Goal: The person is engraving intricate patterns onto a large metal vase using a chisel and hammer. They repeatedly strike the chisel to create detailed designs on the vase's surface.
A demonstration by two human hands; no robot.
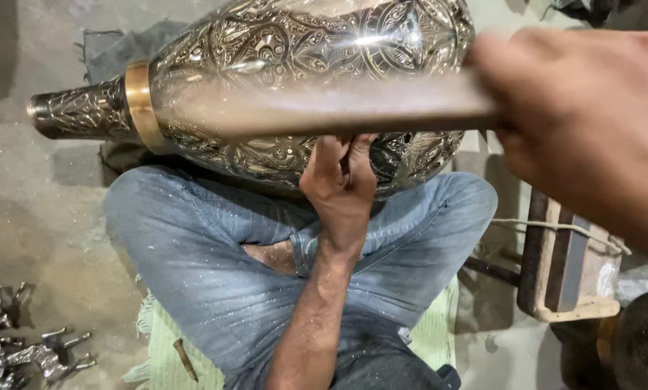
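A large engraved silver-coloured metal vase (302, 43) with a brass band (140, 101) at its neck lies on its side across my crossed legs in blue jeans, neck pointing left. My left hand (338, 188) reaches up from below, fingers pinched on a small tool pressed against the vase's belly; the tool itself is mostly hidden. My right hand (584, 123), close to the camera and blurred, grips a long wooden stick (324, 108) that stretches leftward across the front of the vase.
Small shiny metal pieces (20, 354) lie on the concrete floor at lower left. A green mat (165, 347) under me carries a short punch (184, 359). A wooden block with a cord (569, 267) and a dark round object (641, 339) stand at right.
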